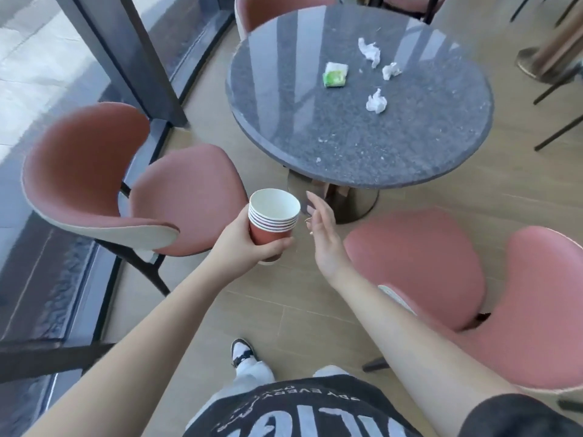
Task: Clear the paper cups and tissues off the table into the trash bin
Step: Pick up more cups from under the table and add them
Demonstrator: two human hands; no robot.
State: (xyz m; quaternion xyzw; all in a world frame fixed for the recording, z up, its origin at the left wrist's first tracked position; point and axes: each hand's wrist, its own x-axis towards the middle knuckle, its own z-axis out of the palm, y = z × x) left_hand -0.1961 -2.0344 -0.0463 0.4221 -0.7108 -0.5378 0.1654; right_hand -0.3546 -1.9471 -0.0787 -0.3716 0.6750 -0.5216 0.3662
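Legible text is appearing on one item only: the person's dark T-shirt point(303, 411), at the bottom edge of the head view. The print is showing upside down to the camera. A small pale line is reading roughly "DAY EVERY DA", cut off at both ends by folds. Below it, large pale block letters are showing in part, too cropped and folded to read with any confidence. The green and white packet point(335, 74) lying on the round table point(347, 159) is carrying print too blurred to read.
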